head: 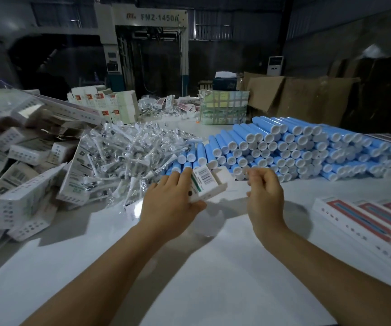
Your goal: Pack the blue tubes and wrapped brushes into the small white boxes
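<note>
White cardboard, barcoded on one face, sits in the left hand [173, 198]: a small white box [207, 183] held just above the white table [213, 278], thumb under its near edge and fingers curled over the far side, its end flap open toward two o'clock. The right hand [263, 196] hovers at three o'clock of the box, apart from it, fingers loosely curled with thumb and forefinger tips close together; whether they pinch anything I cannot tell.

At twelve to two o'clock of the hands lies the stack of blue tubes [295, 149] with white caps, their ends facing the camera; a few tubes reach down to touch the area just behind the held box. At eleven o'clock spreads a heap of wrapped brushes [128, 151] in clear plastic. At nine o'clock is a tumbled pile of white boxes [25, 184]. At four o'clock, near the table's edge, rest long flat red-striped boxes [366, 222]. Far back stand brown cartons [307, 100] and a machine marked FMZ-1450A [152, 43].
</note>
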A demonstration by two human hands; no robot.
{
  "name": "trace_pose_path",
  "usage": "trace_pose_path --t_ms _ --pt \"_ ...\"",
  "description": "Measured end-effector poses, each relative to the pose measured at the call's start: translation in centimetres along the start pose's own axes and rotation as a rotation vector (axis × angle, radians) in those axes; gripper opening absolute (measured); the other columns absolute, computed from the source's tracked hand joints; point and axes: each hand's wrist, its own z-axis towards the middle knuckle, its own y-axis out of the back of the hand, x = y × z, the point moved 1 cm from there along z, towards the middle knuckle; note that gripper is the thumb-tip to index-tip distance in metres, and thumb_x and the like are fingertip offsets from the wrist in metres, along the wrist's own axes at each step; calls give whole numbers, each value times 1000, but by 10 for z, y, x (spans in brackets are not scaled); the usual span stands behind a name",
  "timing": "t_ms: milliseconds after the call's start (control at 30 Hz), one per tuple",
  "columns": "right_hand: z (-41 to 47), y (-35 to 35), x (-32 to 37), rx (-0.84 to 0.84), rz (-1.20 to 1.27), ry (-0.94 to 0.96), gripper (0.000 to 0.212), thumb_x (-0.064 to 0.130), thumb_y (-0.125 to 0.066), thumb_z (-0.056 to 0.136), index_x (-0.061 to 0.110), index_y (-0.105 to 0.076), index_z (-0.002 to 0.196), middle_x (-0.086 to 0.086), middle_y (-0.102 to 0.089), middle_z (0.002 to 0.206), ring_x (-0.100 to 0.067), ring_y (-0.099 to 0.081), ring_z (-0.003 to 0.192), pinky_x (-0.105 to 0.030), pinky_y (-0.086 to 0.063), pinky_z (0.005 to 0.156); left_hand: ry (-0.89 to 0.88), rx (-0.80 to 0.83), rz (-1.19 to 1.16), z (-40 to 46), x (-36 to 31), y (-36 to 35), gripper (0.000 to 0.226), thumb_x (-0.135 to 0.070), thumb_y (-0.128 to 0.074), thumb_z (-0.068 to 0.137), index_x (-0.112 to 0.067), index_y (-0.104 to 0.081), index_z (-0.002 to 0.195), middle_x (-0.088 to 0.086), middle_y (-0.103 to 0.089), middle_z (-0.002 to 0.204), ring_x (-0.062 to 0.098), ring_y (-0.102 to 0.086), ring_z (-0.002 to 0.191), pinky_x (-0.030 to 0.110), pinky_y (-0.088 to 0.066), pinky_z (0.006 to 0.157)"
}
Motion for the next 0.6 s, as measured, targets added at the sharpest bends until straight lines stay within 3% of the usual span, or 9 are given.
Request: trace_pose_path --t_ms 100,233,333,433,533,600 --pt "-9 -2 5 51 -41 142 17 18 -50 98 21 -56 82 -1 -59 83 -8 -51 71 -28 -45 70 36 -24 -44 1 2 3 81 -62 -55 81 -24 -24 145 -4 -49 130 20 -47 114 35 -40 86" --pt "-20 -8 7 169 -110 327 22 20 -47 91 13 -67 97 13 -61 96 -11 -60 88 -34 -52 79 37 -55 -53 0 1 6 79 -59 -56 82 -22 -27 144 -2 -50 129 22 -47 114 36 -38 86" --pt "-22 -10 5 211 -125 344 23 10 -52 95 3 -68 111 16 -60 105 -10 -62 100 -41 -53 88 32 -53 -53 0 1 8 79 -59 -55 83 -21 -26 145 -2 -49 130 22 -46 115 36 -37 89" --pt "-26 -11 4 242 -116 312 29 4 -55 94 17 -65 117 23 -60 108 2 -60 103 -28 -52 91 27 -62 -61 -2 -1 9 78 -58 -55 83 -20 -27 145 -1 -49 131 22 -46 115 36 -37 91" --pt "-32 -13 5 293 -57 237 42 4 -58 92 42 -55 110 22 -62 107 10 -60 100 -8 -47 81 4 -69 -35 -6 -4 9 79 -58 -55 83 -18 -27 146 1 -48 131 24 -45 116 37 -37 94" --pt "-33 -13 4 294 -25 182 42 4 -58 92 41 -56 111 17 -65 107 8 -62 98 -7 -47 79 -30 -69 14 -8 -6 10 78 -58 -55 83 -16 -30 144 3 -50 129 26 -46 113 38 -38 93"
